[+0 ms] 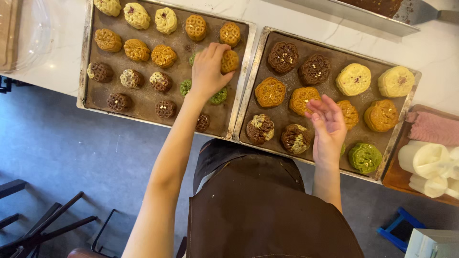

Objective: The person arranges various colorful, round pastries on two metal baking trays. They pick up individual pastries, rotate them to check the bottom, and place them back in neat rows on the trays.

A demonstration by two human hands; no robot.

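Two metal baking trays hold flower-patterned mooncakes in yellow, orange, brown, marbled and green. My left hand (208, 71) reaches over the left tray (86, 71) and its fingers close on an orange mooncake (230, 61) near the tray's right side. Green mooncakes (219, 97) lie under and beside that hand. My right hand (326, 125) hovers over the right tray (248, 86), fingers spread and holding nothing. It is close to an orange mooncake (301, 99) and a marbled brown one (295, 138), and partly hides another orange cake (350, 114).
A wooden board (397, 177) at the right carries white moulds (428, 162) and a pink cloth (434, 128). Another metal tray (354, 14) lies at the top. The white counter (62, 71) ends near my brown apron (258, 210). Dark chair frames (43, 224) and a blue stool (399, 230) stand on the floor.
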